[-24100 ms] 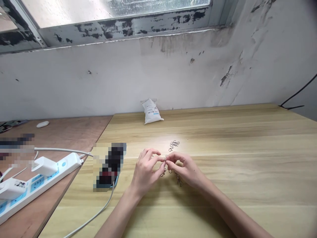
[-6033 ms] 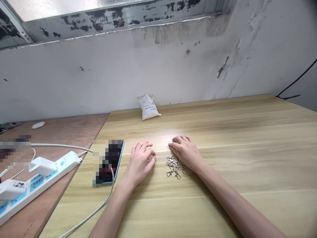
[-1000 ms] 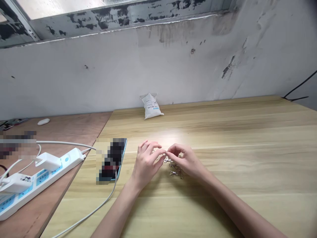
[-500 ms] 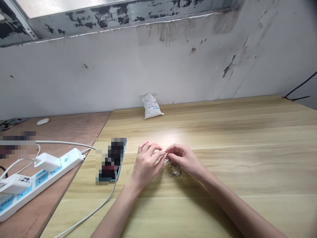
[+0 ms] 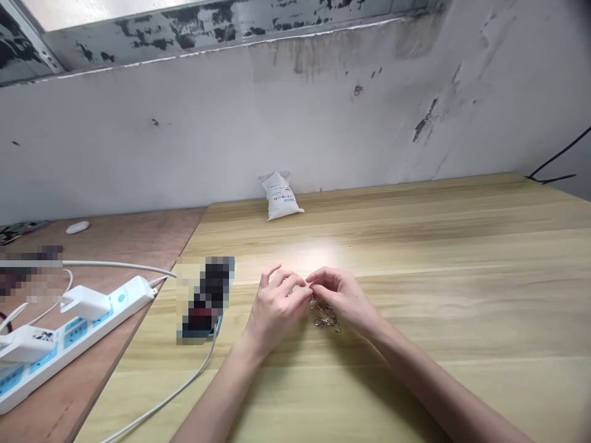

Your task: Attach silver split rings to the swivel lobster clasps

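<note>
My left hand (image 5: pixel 278 301) is closed in a pinch, thumb and index finger together, the other fingers loosely curled. A bit of a small metal clasp (image 5: pixel 290 293) shows between its fingers. Touching those fingertips from the other side, my right hand (image 5: pixel 344 296) pinches with thumb and index finger; what lies in that pinch is too small to make out. Below the right hand, a small heap of silver metal clasps (image 5: pixel 327 321) lies on the wooden table (image 5: pixel 438 295), partly covered by the fingers.
A white labelled packet (image 5: pixel 281 197) stands near the wall. To the left lies a phone (image 5: pixel 210 301), blurred out, with a white cable (image 5: pixel 184 386) running from it. Beyond, a white power strip (image 5: pixel 87 329) with plugged-in chargers sits on a brown board (image 5: pixel 152 231).
Both hands stay together over the heap. The left fingers have shifted slightly, its index finger and thumb moving closer to the right fingertips. The view has moved a little.
</note>
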Demonstrator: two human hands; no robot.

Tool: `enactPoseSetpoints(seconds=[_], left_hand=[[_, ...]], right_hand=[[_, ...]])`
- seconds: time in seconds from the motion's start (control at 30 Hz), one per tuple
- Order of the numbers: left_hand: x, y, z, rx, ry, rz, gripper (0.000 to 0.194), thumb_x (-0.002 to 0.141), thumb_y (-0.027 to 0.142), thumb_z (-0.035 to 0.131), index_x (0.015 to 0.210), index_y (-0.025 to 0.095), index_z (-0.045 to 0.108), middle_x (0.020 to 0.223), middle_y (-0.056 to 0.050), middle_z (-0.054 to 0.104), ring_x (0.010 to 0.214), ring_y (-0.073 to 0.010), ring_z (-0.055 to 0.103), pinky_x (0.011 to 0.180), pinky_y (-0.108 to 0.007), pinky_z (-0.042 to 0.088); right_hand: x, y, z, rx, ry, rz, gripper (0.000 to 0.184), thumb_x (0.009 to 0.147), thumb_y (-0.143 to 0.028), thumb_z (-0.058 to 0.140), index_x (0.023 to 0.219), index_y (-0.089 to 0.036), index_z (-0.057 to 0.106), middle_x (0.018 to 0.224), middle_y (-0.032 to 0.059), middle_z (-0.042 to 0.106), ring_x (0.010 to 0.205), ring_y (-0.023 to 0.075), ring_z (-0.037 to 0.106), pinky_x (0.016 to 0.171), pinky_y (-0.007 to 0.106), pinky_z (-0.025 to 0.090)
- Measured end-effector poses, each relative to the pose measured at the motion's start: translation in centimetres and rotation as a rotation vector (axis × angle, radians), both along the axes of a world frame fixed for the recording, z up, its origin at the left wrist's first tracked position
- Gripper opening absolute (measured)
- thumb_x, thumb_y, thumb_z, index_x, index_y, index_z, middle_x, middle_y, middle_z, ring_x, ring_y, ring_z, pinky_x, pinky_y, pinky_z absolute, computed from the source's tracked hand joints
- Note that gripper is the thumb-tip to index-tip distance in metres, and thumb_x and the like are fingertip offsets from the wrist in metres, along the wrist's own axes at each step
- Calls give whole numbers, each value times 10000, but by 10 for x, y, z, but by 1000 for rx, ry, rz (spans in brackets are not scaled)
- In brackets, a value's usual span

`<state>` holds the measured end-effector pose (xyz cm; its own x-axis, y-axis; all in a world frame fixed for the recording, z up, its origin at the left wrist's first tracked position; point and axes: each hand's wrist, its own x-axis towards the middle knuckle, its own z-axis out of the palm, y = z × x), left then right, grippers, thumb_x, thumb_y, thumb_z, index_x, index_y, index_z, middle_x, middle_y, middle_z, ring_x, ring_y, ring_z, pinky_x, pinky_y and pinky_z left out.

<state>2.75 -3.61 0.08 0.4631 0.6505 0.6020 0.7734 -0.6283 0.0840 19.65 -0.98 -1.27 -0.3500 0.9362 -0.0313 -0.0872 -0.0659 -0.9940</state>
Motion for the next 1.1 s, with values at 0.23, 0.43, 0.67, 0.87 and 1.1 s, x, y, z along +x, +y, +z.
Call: enactPoseSetpoints(seconds=[0.23,0.43,0.67,0.87,1.1], left_hand=[[-3,-1,0,-18,63,-58,168,882,125,581,851,264,670,969,20,717,891,-153,646,1053,-429,363],[-3,0,2,-18,-11,-77,145,867,141,599,818,260,668,902,25,722,854,-147,648,1046,-422,362],[-3,-3,11,-85,-284,-20,92,871,208,624,813,262,673,926,9,708,883,-158,654,1031,-424,376],[-3,-4,11,-196,-454,-44,70,867,222,639,835,260,688,956,-8,689,915,-175,641,1019,-429,383],[-5,-4,10,-236,-505,-26,47,868,236,643,827,237,666,960,-19,673,973,-191,619,904,-369,433]], right_hand=[[3,0,3,-44,4,63,174,729,-315,680,828,-175,650,704,-2,627,613,118,551,598,271,460],[4,-1,10,-52,23,78,263,763,-437,694,819,-184,656,709,4,603,615,119,515,574,262,435],[14,-3,21,-9,31,269,225,850,-388,618,958,-212,709,908,32,660,781,151,586,776,303,491],[18,-5,27,40,-5,384,223,878,-322,568,1010,-227,720,897,28,651,821,164,586,806,312,496],[13,-4,17,107,48,264,256,885,-438,617,851,-193,684,758,5,589,696,127,526,682,265,452]])
